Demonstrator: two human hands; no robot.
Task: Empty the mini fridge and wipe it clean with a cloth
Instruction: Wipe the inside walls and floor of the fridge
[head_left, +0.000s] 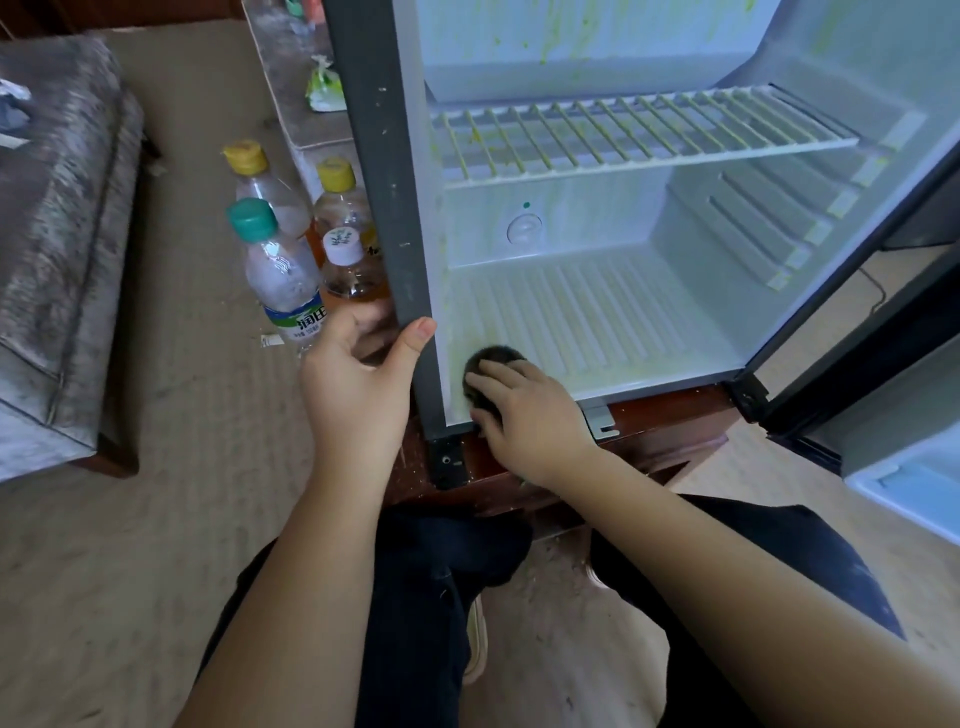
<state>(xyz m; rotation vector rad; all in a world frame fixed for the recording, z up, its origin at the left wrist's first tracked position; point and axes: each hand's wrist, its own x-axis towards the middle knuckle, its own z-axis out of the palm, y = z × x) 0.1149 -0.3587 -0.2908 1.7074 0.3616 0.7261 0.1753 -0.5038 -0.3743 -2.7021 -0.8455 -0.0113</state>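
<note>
Open fridge (696, 223), white ribbed plastic inside, wire shelf (623, 136), green smears; left hand (358, 374) clasping its grey frame edge; right hand (524, 410) curled over dark wadded cloth (493, 357)

Grey upholstered bench (62, 234) left on beige carpet (182, 467); green packet (324, 91) on speckled ledge (280, 98); black cable (881, 299) right.

The mini fridge (385, 208) stands open, door (852, 353) swung out to the right; the left hand (358, 374) grips its dark left front edge, thumb on the face; the right hand (524, 410) holds a dark wadded cloth (493, 357) against the ribbed floor's front left corner; yellow-green smears mark the wire shelf (623, 136); four bottles (283, 270) stand on the carpet (197, 415) just left.
</note>
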